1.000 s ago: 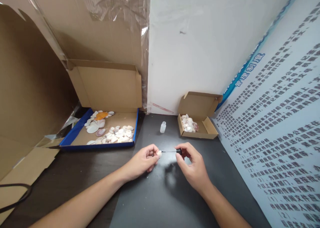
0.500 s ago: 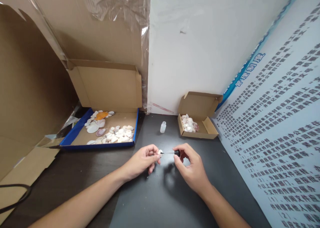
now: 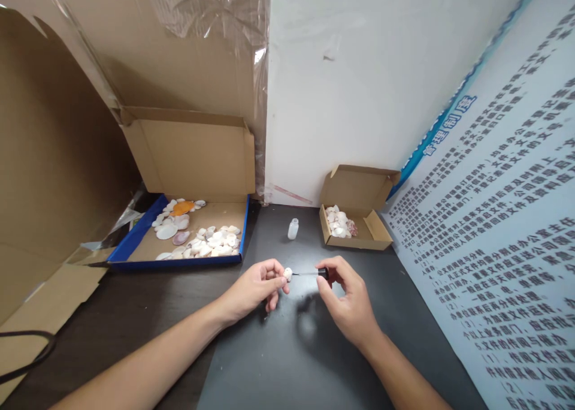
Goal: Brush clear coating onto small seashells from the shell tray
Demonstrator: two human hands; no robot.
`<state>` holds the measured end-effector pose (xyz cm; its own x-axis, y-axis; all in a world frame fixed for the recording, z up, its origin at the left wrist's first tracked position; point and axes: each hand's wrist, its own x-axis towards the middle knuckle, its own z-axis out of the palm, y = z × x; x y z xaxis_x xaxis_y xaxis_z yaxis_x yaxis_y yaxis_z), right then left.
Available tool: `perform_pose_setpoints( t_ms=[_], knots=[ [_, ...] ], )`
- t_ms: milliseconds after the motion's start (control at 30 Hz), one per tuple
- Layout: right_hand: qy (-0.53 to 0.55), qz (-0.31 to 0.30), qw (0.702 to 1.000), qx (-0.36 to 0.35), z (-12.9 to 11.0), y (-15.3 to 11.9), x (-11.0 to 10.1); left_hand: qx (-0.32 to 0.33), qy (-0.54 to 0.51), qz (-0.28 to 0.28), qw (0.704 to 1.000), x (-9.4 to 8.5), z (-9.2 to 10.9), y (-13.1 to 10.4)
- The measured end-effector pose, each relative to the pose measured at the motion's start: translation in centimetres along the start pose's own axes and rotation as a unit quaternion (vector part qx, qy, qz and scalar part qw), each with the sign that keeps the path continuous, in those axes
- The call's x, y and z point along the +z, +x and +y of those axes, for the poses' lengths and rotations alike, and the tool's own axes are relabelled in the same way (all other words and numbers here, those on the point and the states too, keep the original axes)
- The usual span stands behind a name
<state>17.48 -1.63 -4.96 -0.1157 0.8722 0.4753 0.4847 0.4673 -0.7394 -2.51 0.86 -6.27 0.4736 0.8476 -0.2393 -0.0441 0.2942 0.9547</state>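
Clock directions run from the small shell (image 3: pixel 288 274), which sits raised over the dark mat (image 3: pixel 265 368), at the fingertips of the left hand (image 3: pixel 265 287). That hand is nearly closed, thumb and forefinger pinching the shell by its edge while the other fingers curl below. At 3 o'clock the right hand (image 3: pixel 336 287) is closed to a pinch around the black handle of a thin brush (image 3: pixel 322 273); its stem points at 9 o'clock, the tip right at the shell, though whether they touch I cannot tell.

A small cloudy bottle (image 3: pixel 293 229) stands upright on the mat at 12 o'clock, just beyond the hands and between two lidded boxes. At 10 o'clock the blue-rimmed box (image 3: pixel 245 227) lies open, its lid upright at the back, with pale shells (image 3: pixel 215 241) and an orange shell (image 3: pixel 182 208) inside. The small brown box (image 3: pixel 381 239), at 2 o'clock, also stands open and holds more shells.

A white board (image 3: pixel 341 86) closes off the back at 12 to 1 o'clock; a printed panel (image 3: pixel 503 236) bounds the 3 o'clock side. On the left, a cardboard wall (image 3: pixel 58 116) rises at 10 o'clock, and a black cord (image 3: pixel 51 344) loops between 8 and 9, beyond the bare worktop (image 3: pixel 130 326).
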Motion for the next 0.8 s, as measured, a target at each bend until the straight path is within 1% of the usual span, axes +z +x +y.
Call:
perform_pose_setpoints(
  t_ms=[167, 267, 333, 467, 633, 767, 800],
  knots=[
    [0.002, -0.023, 1.000, -0.005, 0.00, -0.02, 0.09, 0.002, -0.002, 0.001, 1.000, -0.03, -0.02, -0.02],
    [-0.016, -0.002, 1.000, 0.008, -0.01, 0.05, 0.02, 0.005, -0.003, 0.001, 1.000, -0.05, -0.02, -0.05],
    [-0.008, 0.005, 1.000, 0.008, -0.03, 0.08, -0.02, 0.005, -0.004, 0.000, 1.000, -0.08, -0.02, -0.06],
    [-0.004, -0.020, 1.000, -0.003, -0.09, 0.10, 0.00, 0.007, -0.003, 0.002, 1.000, -0.07, 0.00, -0.02],
    [-0.018, 0.007, 1.000, 0.011, -0.01, 0.09, 0.01, 0.008, -0.002, 0.003, 1.000, 0.03, 0.10, -0.02],
    [-0.009, -0.019, 1.000, 0.005, -0.03, 0.05, 0.02, 0.007, 0.001, 0.004, 1.000, 0.01, 0.15, 0.00],
    [-0.016, -0.015, 1.000, 0.007, -0.03, 0.06, 0.01, 0.007, 0.002, 0.004, 1.000, 0.00, 0.16, 0.00]
  ],
)
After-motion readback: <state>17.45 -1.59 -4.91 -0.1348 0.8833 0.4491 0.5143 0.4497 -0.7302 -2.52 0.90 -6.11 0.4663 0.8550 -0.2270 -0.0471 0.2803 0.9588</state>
